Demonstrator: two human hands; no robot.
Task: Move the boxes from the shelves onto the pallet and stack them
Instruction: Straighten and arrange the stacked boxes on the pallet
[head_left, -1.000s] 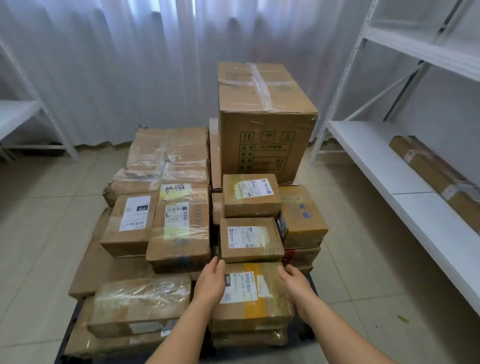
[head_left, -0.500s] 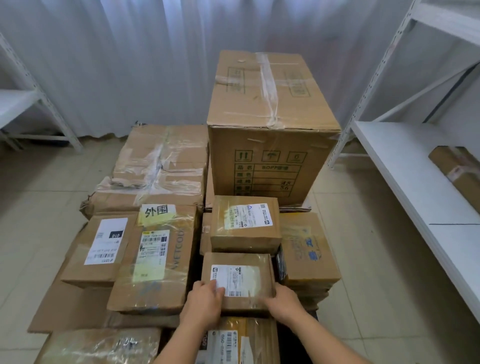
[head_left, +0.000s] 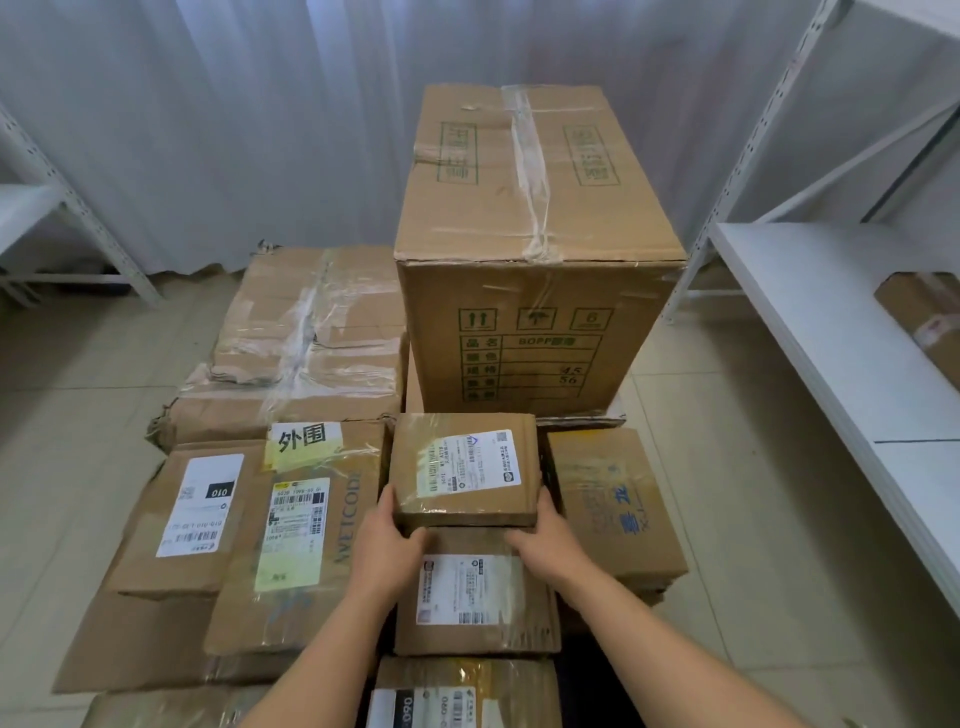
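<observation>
The left hand and the right hand are clamped on the two near corners of a small labelled box, fingers curled round its left and right sides with the thumbs lying along the near edge, so each hand grips cardboard rather than resting flat on it. That box sits in the middle column of the stack, over the far end of a flatter labelled box whose near half shows between the wrists, and its far edge is just in front of the big tall carton at the back of the load. To its left lies the taped parcel with the yellow label, to its right the parcel with blue print, both close beside it. I judge the step in hand to be seating or squaring this small box on the stack, not fetching: nearly the whole load is already down. The pallet itself is hidden under the cartons. One brown box lies on the right shelf, so the next move likely calls for letting go once the small box sits level and flush, then turning right to that shelf
</observation>
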